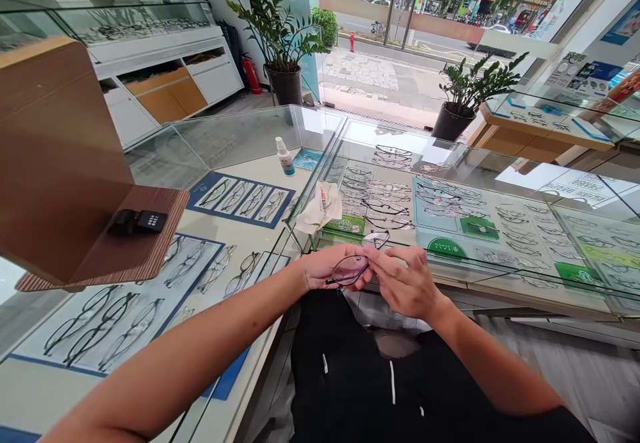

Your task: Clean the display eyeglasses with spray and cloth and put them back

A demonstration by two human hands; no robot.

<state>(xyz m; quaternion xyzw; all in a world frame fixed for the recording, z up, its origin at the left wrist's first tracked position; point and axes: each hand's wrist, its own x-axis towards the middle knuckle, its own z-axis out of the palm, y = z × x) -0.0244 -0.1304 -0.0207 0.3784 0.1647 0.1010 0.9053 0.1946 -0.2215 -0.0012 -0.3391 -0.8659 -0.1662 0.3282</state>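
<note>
A pair of dark, thin-framed eyeglasses is held in front of my body, between both hands. My left hand lies palm up under the glasses, its fingers curled around the near lens. From the other side, my right hand pinches the frame near its middle with thumb and fingers. The far lens points away toward the counter. Just beyond the hands, a crumpled white cloth with red print rests on the glass top. Some of the left fingers are hidden behind the lens.
Glass display counters with rows of eyeglasses run left and right. A white spray bottle stands near a blue glasses tray. At left, a brown panel stand carries a small black box. Potted plants stand by the entrance.
</note>
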